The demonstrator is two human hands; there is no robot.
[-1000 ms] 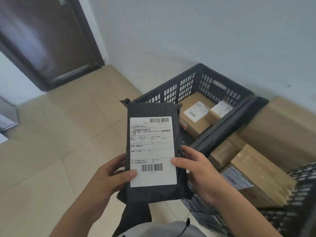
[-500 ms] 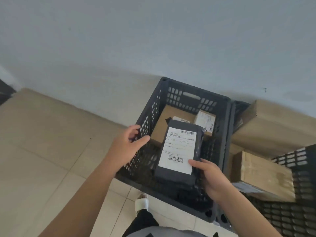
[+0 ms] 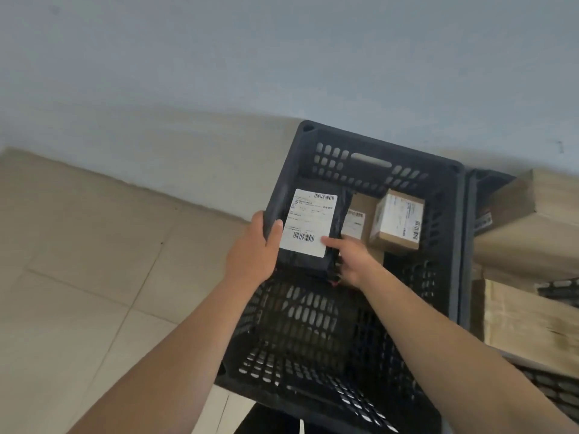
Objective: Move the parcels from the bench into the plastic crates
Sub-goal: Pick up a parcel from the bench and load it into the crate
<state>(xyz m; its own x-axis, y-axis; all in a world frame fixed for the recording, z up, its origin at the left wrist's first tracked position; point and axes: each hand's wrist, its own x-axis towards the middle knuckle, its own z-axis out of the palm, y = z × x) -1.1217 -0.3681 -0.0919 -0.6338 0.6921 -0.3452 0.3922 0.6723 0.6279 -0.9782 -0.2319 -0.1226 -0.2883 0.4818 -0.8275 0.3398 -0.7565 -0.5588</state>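
Hands first. Left hand (image 3: 253,252) is curled over the crate's left rim, thumb inside and fingers outside, evidently to steady the crate while the parcel goes in. Right hand (image 3: 352,261) holds the black poly mailer (image 3: 313,227) at its lower right corner, forefinger laid on the white label, remaining fingers beneath; the hold is light, consistent with lowering rather than carrying.

Mailer sits inside the dark plastic crate (image 3: 376,145), tilted against the left wall at about 10 o'clock from the crate's centre, label upward (whether it already rests on the floor of the crate cannot be told). At 2 o'clock lie a small labelled carton (image 3: 398,220) and, beneath it, a flatter cardboard box (image 3: 360,211). Near half of the crate floor is bare.

Outside, at 3 o'clock, further cardboard boxes (image 3: 529,321) lie beside the crate.
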